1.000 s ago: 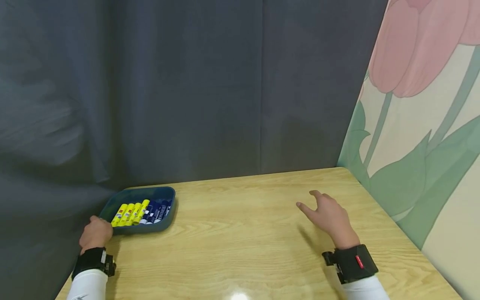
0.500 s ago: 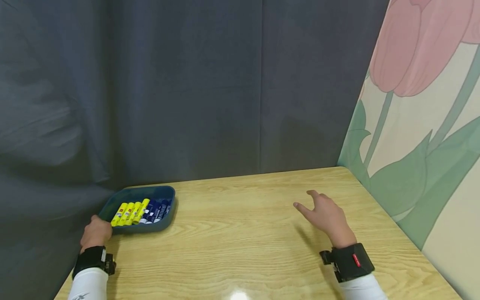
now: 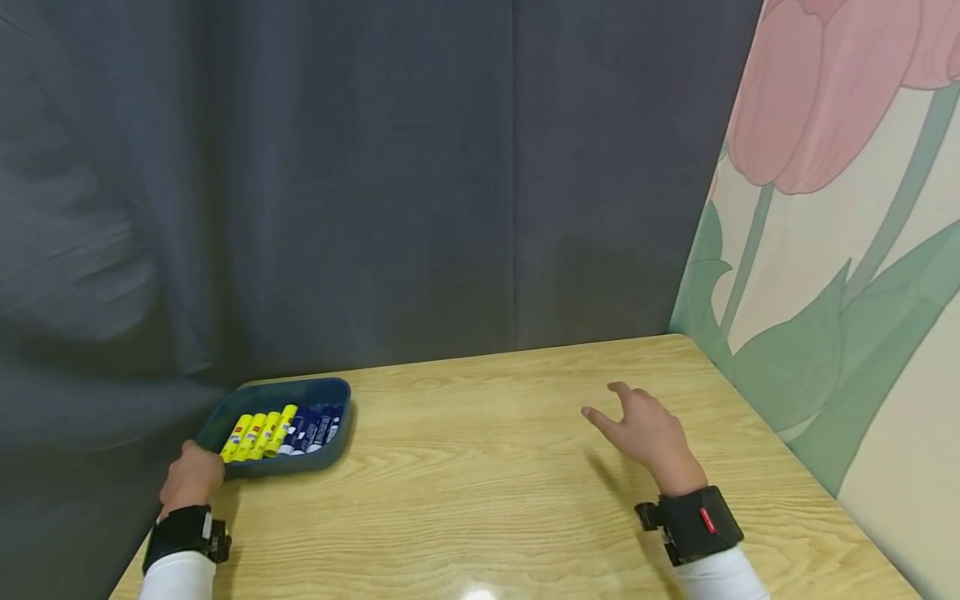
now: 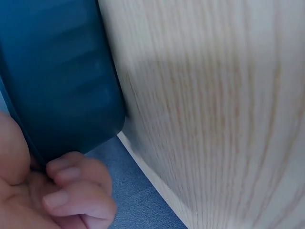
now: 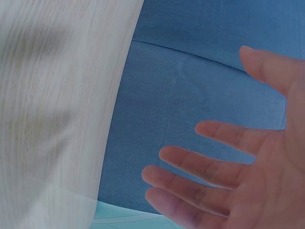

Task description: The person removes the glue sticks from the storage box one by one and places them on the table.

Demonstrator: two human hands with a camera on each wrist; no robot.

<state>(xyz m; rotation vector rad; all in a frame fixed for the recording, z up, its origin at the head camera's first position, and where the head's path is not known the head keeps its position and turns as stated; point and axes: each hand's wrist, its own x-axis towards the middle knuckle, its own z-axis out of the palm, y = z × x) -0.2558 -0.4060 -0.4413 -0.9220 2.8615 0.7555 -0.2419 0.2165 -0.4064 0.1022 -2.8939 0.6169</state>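
Left fingers [image 4: 82, 199] grip tray [image 4: 62, 83]; head view adds tubes [image 3: 281, 429].

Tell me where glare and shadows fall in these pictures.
Head view: bright glare low on the light wood-grained tabletop, slanting shadow beside the bare right grip; right wrist view: soft shadows on that tabletop; left wrist view: dark-blue plastic tray looks dim.

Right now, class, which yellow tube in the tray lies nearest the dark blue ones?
The rightmost yellow tube in the head view: it lies beside the dark blue tubes, while the other three yellow tubes lie nearer the left hand.
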